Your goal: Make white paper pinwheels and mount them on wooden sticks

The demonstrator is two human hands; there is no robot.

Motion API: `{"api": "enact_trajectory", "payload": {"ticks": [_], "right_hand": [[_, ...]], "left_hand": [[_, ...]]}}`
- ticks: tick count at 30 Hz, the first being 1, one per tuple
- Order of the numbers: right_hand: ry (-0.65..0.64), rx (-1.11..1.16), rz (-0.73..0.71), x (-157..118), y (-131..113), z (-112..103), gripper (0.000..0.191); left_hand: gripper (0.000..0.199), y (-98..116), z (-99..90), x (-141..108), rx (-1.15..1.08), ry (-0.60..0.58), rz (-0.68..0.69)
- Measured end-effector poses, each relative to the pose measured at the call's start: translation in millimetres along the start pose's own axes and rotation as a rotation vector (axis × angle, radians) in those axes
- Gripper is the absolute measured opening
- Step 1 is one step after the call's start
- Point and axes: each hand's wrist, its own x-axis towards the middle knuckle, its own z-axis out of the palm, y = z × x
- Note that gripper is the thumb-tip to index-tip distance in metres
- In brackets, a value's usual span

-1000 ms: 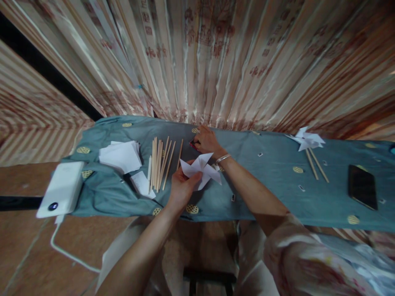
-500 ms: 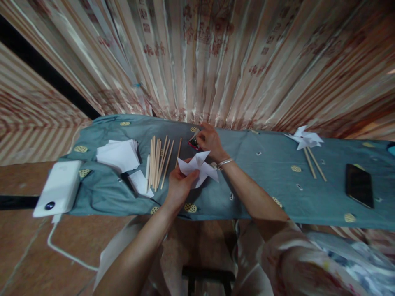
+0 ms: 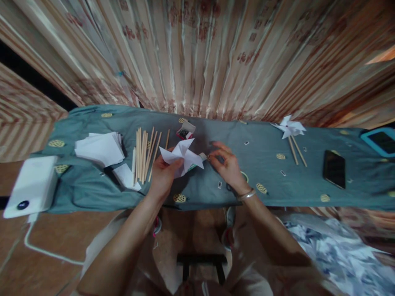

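White paper pinwheel (image 3: 189, 158), seemingly four-bladed

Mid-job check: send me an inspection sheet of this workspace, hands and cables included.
Surface: blue-green cloth, creased at left.
Work items: paper pinwheel, sticks, paper stack, small open box with dark contents, second pinwheel at right.
Clutter: phone and blue-edged device, far right.
Left hand: grips the paper pinwheel.
Right hand: fingers curled beside it; any held item too small to tell.
Cables: white cable hangs from white device, left end.
Surroundings: patterned curtain behind; dark stool below.
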Motion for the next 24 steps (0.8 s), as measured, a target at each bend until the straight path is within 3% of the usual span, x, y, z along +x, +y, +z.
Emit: {"api": "enact_trajectory", "payload": {"ticks": [3, 7, 10, 15, 24], "right_hand": [[-0.014, -0.134, -0.026, -28.5, 2.9, -4.5, 0.016], [-0.076, -0.271, -0.078, -41.7, 4.8, -6.7, 0.023], [-0.106, -0.258, -0.077, -41.6, 7.9, -13.4, 0.022], [-0.072, -0.132, 0.060, -32.0, 10.6, -27.7, 0.026], [-0.241, -0.153, 0.102, -25.8, 2.3, -19.5, 0.016]], "left_hand": [[0.047, -0.9, 3.6, -3.4, 0.022, -0.015, -0.004], [0.045, -4.9, 9.0, -4.6, 0.049, -0.013, 0.000], [0.042, -8.5, 11.7, -0.8, 0.046, -0.008, 0.024], [0.031, -11.6, 16.8, 4.4, 0.065, -0.028, 0.038], [0.029, -12.2, 20.8, 5.6, 0.106, -0.025, 0.064]]}}
